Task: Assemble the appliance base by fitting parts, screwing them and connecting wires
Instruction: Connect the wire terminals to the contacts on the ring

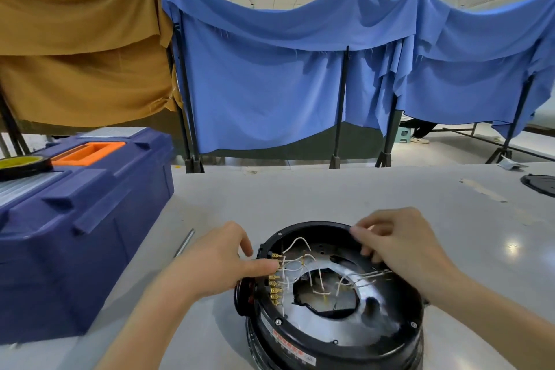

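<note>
Two hands of mine are on the base (336, 327), which sits open side up on the grey table (330, 192), near its front edge and right of the toolbox (81, 219). My left hand (210, 261) pinches the base at its left wall: the thumb reaches inside to the top of the brass terminals (274, 284), while the forefinger curls outside the rim. My right hand (402, 249) lies over the far right rim with its fingers curled. They are blurred, so I cannot tell whether they grip anything. White wires (295, 261) loop from the terminals across the silver plate, and a bundle of them runs under my right palm. A metal rod (184, 243) lies on the table between toolbox and base. A tape roll (24, 164) rests on the toolbox lid. Behind the table hang blue cloth (270, 84) and brown cloth (81, 54).
</note>
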Demonstrator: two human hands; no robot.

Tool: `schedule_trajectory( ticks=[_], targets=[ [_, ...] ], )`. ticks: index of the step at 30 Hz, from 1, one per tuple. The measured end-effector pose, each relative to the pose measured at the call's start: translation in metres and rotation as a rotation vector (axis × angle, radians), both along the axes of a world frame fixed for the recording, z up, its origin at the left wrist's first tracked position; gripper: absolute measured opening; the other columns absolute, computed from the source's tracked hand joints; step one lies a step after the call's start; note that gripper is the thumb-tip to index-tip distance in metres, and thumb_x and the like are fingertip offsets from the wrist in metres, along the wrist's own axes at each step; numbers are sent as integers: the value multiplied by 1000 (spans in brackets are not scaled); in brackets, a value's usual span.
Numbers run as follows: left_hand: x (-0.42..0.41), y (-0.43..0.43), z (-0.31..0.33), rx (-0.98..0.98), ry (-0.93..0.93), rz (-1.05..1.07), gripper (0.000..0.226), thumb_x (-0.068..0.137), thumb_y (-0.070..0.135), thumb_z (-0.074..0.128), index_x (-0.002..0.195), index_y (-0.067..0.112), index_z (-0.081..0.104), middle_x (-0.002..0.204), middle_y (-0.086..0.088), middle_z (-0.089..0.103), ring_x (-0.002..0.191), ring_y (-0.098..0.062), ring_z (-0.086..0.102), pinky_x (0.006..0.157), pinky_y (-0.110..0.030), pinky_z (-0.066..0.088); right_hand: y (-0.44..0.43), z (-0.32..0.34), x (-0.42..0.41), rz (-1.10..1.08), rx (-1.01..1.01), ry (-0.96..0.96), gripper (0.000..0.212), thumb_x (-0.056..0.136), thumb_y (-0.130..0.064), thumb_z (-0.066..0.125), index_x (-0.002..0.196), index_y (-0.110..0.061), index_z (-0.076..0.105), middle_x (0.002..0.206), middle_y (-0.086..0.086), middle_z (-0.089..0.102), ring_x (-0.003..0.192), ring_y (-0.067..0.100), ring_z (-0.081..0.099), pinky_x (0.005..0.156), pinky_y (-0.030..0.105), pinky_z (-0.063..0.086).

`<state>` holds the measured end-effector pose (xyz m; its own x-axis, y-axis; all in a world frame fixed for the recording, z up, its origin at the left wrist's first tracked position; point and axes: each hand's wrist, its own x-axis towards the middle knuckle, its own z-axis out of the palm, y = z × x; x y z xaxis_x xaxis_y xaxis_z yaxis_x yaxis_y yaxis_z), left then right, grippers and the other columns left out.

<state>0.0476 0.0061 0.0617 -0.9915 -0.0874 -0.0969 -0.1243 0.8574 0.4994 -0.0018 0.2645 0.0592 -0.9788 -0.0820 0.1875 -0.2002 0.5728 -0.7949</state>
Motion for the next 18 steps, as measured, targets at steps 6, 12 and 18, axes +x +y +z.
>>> schedule_trajectory(
  ticks=[6, 12, 18],
  targets=[
    [-6, 16, -14, -24, 42, 17, 33, 88, 42, 66, 101, 12, 62, 93, -8, 67, 79, -24, 65, 76, -38, 56, 35, -26, -6, 46, 225, 72, 21, 84, -15, 71, 102, -25, 75, 100, -13, 70, 98, 7, 63, 86, 24, 46],
    [-13, 10, -18, -47, 82, 82, 29, 90, 36, 63, 96, 8, 62, 91, -11, 68, 67, -22, 59, 73, -37, 54, 17, -47, -23, -44, -19, 119, 32, 85, 3, 59, 102, -19, 76, 95, -11, 70, 89, 2, 62, 70, 6, 42],
    [-22, 2, -30, -19, 229, 260, 21, 93, 31, 56, 91, 13, 67, 72, -3, 67, 70, -20, 64, 64, -34, 53, -15, -55, -47, -56, -104, 100, 35, 86, 0, 55, 104, -22, 76, 96, -9, 70, 90, 5, 62, 70, 9, 43]
  ],
)
